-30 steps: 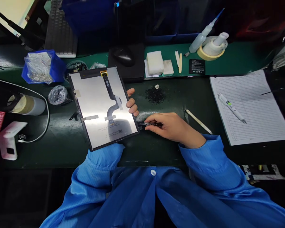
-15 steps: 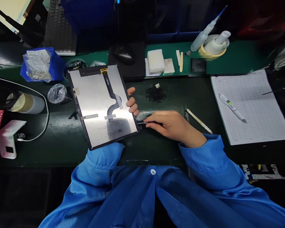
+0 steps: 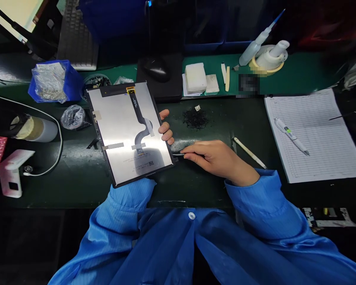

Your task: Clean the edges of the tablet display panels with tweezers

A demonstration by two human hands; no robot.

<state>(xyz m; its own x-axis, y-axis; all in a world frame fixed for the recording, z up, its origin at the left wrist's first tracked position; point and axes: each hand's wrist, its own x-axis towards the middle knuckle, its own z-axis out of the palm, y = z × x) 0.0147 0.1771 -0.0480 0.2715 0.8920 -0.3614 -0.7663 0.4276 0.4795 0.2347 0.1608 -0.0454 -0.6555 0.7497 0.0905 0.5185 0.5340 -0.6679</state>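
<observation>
My left hand [image 3: 165,127] holds a tablet display panel [image 3: 118,130] from beneath, its fingers curled over the right edge. The panel faces up with its silver back, a black flex cable [image 3: 138,114] and strips of tape on it. My right hand [image 3: 216,158] rests on the dark mat and pinches thin tweezers [image 3: 178,154]. Their tip touches the panel's lower right edge.
A small heap of black scraps [image 3: 195,117] lies on the mat [image 3: 195,182] beyond my right hand. A white stick [image 3: 248,152] lies to its right, then a log sheet [image 3: 314,134] with a pen [image 3: 290,135]. A blue bin [image 3: 52,81], a tape roll [image 3: 32,128] and a white device [image 3: 12,172] sit left.
Almost nothing has moved. My right hand edged slightly and the tweezers stay at the panel's lower right edge.
</observation>
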